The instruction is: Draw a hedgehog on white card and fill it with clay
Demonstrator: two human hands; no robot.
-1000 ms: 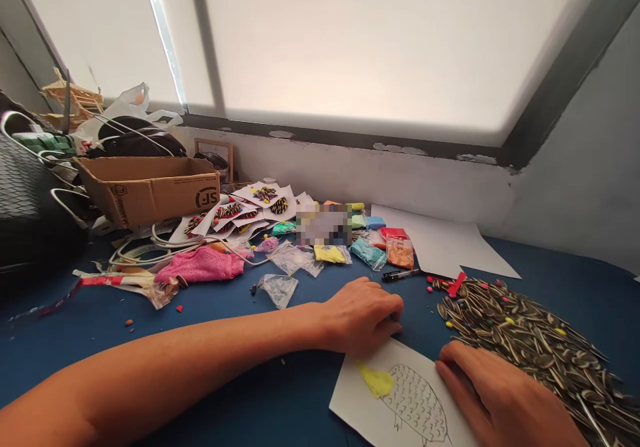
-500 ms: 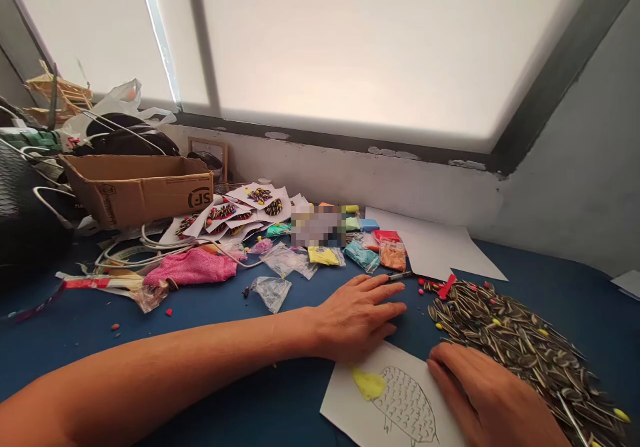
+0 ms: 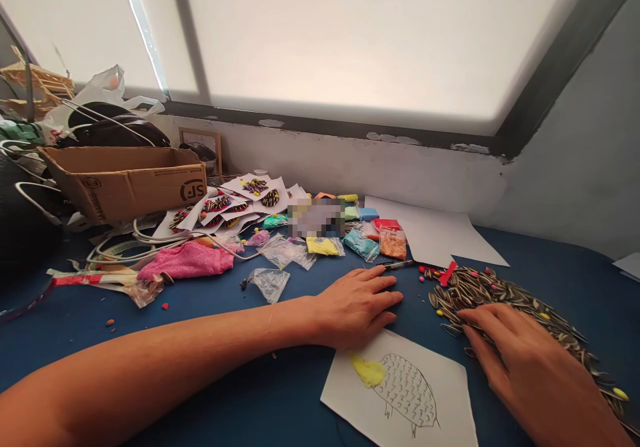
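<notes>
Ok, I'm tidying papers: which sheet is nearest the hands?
The white sheet with the line drawing and yellow patch, beside the left hand; the large blank sheet and seed-bearing sheets lie farther back.

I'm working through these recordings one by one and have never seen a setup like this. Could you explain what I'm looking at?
There is no machine here: these are a person's bare hands. Every picture comes from one camera worn on the head, looking forward and down.

On the blue tabletop, the left hand lies with fingers spread at the far edge of a white card. The card bears an outline drawing with a yellow patch. The right hand reaches over a pile of striped seeds; whether its fingers hold any cannot be told.

Farther back are a black pen, an orange packet, a pink cloth and a cardboard box.
</notes>
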